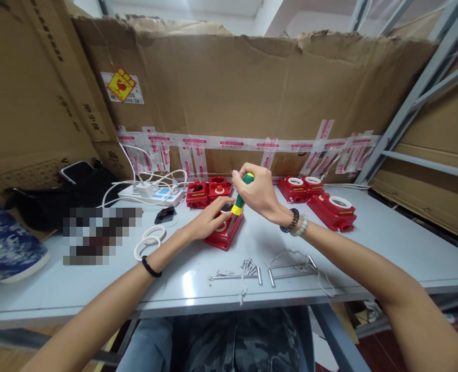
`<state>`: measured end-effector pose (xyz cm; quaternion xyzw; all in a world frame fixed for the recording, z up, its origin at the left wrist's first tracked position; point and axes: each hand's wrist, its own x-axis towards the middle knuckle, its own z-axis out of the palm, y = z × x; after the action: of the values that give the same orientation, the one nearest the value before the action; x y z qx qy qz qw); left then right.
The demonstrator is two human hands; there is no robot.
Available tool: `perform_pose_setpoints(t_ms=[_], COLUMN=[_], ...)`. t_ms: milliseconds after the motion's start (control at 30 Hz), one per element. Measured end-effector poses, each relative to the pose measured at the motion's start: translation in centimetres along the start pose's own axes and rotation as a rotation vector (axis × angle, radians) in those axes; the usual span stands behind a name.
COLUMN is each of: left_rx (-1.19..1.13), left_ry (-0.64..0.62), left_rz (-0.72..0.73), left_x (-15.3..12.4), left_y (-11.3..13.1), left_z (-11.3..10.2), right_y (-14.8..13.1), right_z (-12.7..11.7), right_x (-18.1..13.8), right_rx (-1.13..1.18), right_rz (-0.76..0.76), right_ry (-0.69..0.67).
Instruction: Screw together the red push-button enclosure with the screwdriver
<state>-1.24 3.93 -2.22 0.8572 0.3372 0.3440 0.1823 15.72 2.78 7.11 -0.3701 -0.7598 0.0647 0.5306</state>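
My right hand is closed around the green and yellow handle of a screwdriver. Its shaft slants down to the face of a red housing in front of me on the table. Against the left side of that housing, my left hand grips it, with fingers bent over the top; the palm side is hidden. A white ring shows partly on the housing near my fingers. Nearer me lie a small pile of screws and metal rods with T-shaped ends.
More red housings stand at the right, and others behind my left hand. White rings lie left, near a black part. A power strip with cables sits farther back. Cardboard walls the table's rear.
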Motion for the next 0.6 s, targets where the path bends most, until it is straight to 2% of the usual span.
perform_pose_setpoints(t_ms=[100, 200, 333, 400, 500, 600], left_rx=[0.021, 0.043, 0.05, 0.04, 0.029, 0.014], left_ry=[0.005, 0.0, -0.008, 0.004, 0.004, -0.003], left_rz=[-0.005, -0.01, -0.001, -0.01, -0.054, -0.065], left_x=[0.0, 0.1, 0.1, 0.0, -0.1, -0.2], left_y=[-0.2, -0.4, -0.6, -0.7, -0.7, -0.6], left_z=[0.1, 0.1, 0.2, 0.3, 0.3, 0.3], right_y=[-0.9, -2.2, -4.2, -4.9, -5.7, -6.2], right_z=[0.2, 0.1, -0.7, -1.3, -2.0, -2.8], right_x=[0.0, 0.2, 0.4, 0.7, 1.3, 2.4], right_rx=[-0.117, -0.327, -0.599, -0.604, -0.484, -0.411], right_rz=[-0.029, -0.05, -0.065, -0.121, -0.221, -0.203], right_ry=[-0.046, -0.114, -0.274, -0.418, -0.604, -0.747])
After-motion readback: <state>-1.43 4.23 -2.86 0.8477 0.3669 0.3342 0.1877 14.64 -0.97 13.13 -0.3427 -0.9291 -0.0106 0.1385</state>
